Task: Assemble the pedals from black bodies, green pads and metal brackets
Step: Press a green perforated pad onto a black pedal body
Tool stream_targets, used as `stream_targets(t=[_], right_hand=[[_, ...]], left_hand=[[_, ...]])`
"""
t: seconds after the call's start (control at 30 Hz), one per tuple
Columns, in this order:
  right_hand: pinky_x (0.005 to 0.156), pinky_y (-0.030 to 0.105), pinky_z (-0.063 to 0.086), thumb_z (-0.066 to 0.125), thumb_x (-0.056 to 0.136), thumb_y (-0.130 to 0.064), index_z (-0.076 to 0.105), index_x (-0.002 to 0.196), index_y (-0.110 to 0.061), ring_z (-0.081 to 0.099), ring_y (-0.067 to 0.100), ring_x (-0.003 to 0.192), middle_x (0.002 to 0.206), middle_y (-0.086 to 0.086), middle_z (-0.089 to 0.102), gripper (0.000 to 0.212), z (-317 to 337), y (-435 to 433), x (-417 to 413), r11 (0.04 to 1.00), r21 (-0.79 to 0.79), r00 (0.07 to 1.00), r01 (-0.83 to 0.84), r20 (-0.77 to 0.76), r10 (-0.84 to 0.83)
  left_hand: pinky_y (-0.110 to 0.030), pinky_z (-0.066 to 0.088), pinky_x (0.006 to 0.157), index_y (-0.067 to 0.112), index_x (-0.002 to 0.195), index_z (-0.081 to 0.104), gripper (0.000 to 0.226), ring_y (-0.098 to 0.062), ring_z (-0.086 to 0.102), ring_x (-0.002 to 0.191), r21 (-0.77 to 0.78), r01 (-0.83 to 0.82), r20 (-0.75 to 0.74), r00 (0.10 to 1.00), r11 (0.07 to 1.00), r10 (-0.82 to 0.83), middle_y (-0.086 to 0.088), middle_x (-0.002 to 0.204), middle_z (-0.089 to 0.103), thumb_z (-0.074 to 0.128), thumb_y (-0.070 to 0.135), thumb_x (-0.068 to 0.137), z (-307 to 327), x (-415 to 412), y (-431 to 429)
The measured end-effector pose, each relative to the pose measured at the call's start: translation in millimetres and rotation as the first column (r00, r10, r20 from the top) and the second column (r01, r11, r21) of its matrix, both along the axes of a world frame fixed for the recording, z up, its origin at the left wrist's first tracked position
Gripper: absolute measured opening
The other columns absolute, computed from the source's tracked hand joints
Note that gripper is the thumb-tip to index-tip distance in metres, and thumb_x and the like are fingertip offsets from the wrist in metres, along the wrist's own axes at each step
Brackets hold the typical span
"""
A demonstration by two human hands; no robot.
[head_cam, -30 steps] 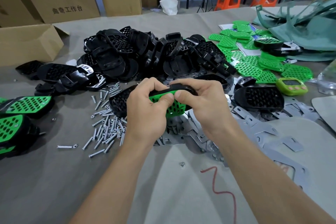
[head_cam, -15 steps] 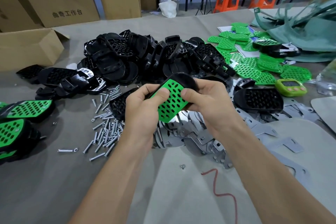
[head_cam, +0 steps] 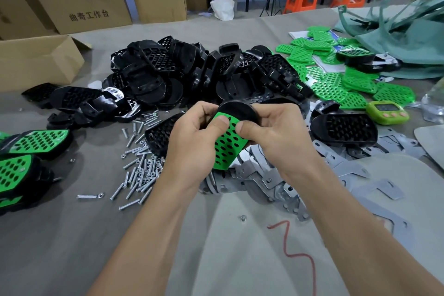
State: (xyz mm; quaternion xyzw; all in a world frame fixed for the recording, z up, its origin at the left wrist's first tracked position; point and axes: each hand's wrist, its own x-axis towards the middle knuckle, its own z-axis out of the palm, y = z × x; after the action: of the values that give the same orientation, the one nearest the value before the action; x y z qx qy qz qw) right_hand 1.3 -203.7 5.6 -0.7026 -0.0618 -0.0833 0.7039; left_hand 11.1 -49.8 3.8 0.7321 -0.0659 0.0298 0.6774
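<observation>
The left grip (head_cam: pixel 192 146) and right grip (head_cam: pixel 276 137) are both clamped on 1 part-built pedal above the counter (head_cam: pixel 72 235). Their 2 thumbs press the green pad (head_cam: pixel 227 149) onto the black body (head_cam: pixel 237 109), with the fingers curled behind. Metal brackets (head_cam: pixel 269 182) lie just under the grips, and screws (head_cam: pixel 141 170) lie just left of them. Beyond the grips is the heap of black bodies (head_cam: pixel 192 72). Loose green pads (head_cam: pixel 336 84) lie well to the right and finished pedals (head_cam: pixel 31 146) well to the left.

Our bare left forearm (head_cam: pixel 149 228) and right forearm (head_cam: pixel 341 218) reach from the near edge and converge. The left grip (head_cam: pixel 192 142) and right grip (head_cam: pixel 276 137) meet, fingers curled round the pedal (head_cam: pixel 227 149), both thumbs pressed side by side on its green face
</observation>
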Motion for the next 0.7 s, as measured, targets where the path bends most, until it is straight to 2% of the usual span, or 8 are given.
stream_targets(t=[0.1, 0.23, 0.3, 0.4, 0.47, 0.53, 0.63, 0.7], right_hand=[[0.08, 0.06, 0.059, 0.068, 0.078, -0.001, 0.08, 0.101, -0.012, 0.071, 0.045, 0.088, 0.091, 0.02, 0.076, 0.028, -1.2, 0.2, -1.0, 0.999, 0.037, 1.0, 0.0, 0.0, 0.0], [0.069, 0.035, 0.061, 0.062, 0.082, 0.019, 0.074, 0.114, -0.009, 0.075, 0.027, 0.083, 0.093, 0.013, 0.077, 0.044, -1.3, -0.3, -1.1, 0.98, 0.176, 0.993, -0.091, -0.064, 0.103], [0.069, 0.037, 0.062, 0.061, 0.083, 0.021, 0.072, 0.116, -0.006, 0.076, 0.03, 0.085, 0.096, 0.015, 0.077, 0.044, -2.6, -0.6, -1.3, 0.978, 0.189, 0.993, -0.088, -0.063, 0.102], [0.07, 0.048, 0.064, 0.064, 0.081, 0.022, 0.074, 0.113, -0.007, 0.076, 0.034, 0.083, 0.095, 0.017, 0.077, 0.044, -1.9, -1.7, -1.0, 0.984, 0.166, 0.996, -0.071, -0.045, 0.08], [0.064, 0.041, 0.062, 0.064, 0.081, 0.022, 0.073, 0.112, -0.005, 0.076, 0.031, 0.079, 0.091, 0.016, 0.078, 0.043, -0.6, -4.0, -0.7, 0.983, 0.159, 0.994, -0.086, -0.053, 0.096], [0.064, 0.035, 0.06, 0.064, 0.081, 0.023, 0.072, 0.114, -0.002, 0.076, 0.029, 0.078, 0.089, 0.016, 0.078, 0.042, 0.4, -7.0, -1.4, 0.983, 0.147, 0.99, -0.111, -0.068, 0.122], [0.068, 0.036, 0.061, 0.064, 0.083, 0.02, 0.071, 0.117, -0.003, 0.076, 0.03, 0.083, 0.093, 0.017, 0.077, 0.041, 0.4, -7.1, -2.0, 0.981, 0.147, 0.987, -0.126, -0.08, 0.139], [0.076, 0.043, 0.063, 0.064, 0.086, 0.014, 0.071, 0.119, -0.005, 0.075, 0.032, 0.09, 0.1, 0.018, 0.077, 0.038, -0.4, -2.5, -2.1, 0.979, 0.181, 0.989, -0.099, -0.093, 0.117]], left_hand=[[-0.026, 0.051, 0.061, 0.028, 0.077, 0.069, 0.007, -0.012, 0.061, 0.072, -0.11, -0.049, -0.059, 0.997, 0.993, 0.043, 0.004, 0.078, 0.068, 0.065, 0.028, 0.082, -0.3, -1.7, -7.1], [-0.036, 0.044, 0.061, 0.024, 0.078, 0.065, 0.021, -0.022, 0.054, 0.076, -0.234, -0.109, -0.158, 0.985, 0.966, 0.073, -0.008, 0.085, 0.057, 0.066, 0.013, 0.095, 0.3, -1.7, -7.5], [-0.036, 0.043, 0.062, 0.021, 0.079, 0.064, 0.019, -0.021, 0.053, 0.076, -0.239, -0.103, -0.174, 0.983, 0.965, 0.061, -0.008, 0.086, 0.056, 0.065, 0.013, 0.096, 0.7, -1.5, -5.9], [-0.037, 0.046, 0.057, 0.023, 0.077, 0.066, 0.008, -0.018, 0.056, 0.072, -0.161, -0.057, -0.142, 0.989, 0.985, 0.034, -0.005, 0.082, 0.058, 0.067, 0.028, 0.083, 1.0, -1.5, -2.3], [-0.032, 0.05, 0.054, 0.02, 0.08, 0.066, 0.015, -0.013, 0.058, 0.068, -0.048, -0.027, -0.094, 0.995, 0.998, 0.022, 0.0, 0.077, 0.061, 0.065, 0.035, 0.08, 0.1, -0.4, 1.8], [-0.028, 0.053, 0.054, 0.018, 0.084, 0.069, 0.021, -0.01, 0.061, 0.067, 0.03, 0.023, -0.066, 0.998, 0.999, -0.021, 0.003, 0.074, 0.065, 0.067, 0.038, 0.081, 0.4, 1.5, 6.3], [-0.034, 0.055, 0.058, 0.012, 0.088, 0.071, 0.025, -0.016, 0.065, 0.073, -0.01, 0.063, -0.099, 0.993, 0.998, -0.063, -0.004, 0.081, 0.068, 0.069, 0.036, 0.082, 1.4, 3.3, 9.8], [-0.035, 0.056, 0.062, 0.014, 0.086, 0.072, 0.017, -0.017, 0.066, 0.075, -0.085, 0.008, -0.102, 0.995, 0.996, -0.016, -0.006, 0.086, 0.07, 0.07, 0.031, 0.084, 1.3, 2.7, 7.6]])
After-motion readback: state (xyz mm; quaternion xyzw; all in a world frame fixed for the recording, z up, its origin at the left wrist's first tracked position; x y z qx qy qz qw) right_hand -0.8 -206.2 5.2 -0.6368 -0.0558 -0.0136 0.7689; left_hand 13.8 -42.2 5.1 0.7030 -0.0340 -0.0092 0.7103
